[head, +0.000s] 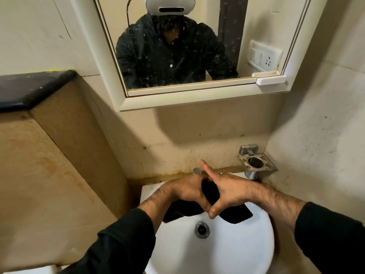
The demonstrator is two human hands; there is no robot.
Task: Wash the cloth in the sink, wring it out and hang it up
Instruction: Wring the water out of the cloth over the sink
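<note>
Both hands over white sink (227, 254), black cloth (235, 213) bunched between them above the basin. Left hand (189, 189) grips the cloth, right hand (227, 191) grips it too, thumb sticking up. Drain (201, 229) below. Stained beige tile walls (197, 135), mirror (187, 42) above, metal holder (256, 164) at right, dark ledge (29, 88) left.

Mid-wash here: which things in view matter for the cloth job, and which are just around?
In the job: black cloth held between left hand and right hand; white round ceramic sink; steel tap.

Just around: metal wall tumbler holder; white-framed mirror; dark stone ledge.
</note>
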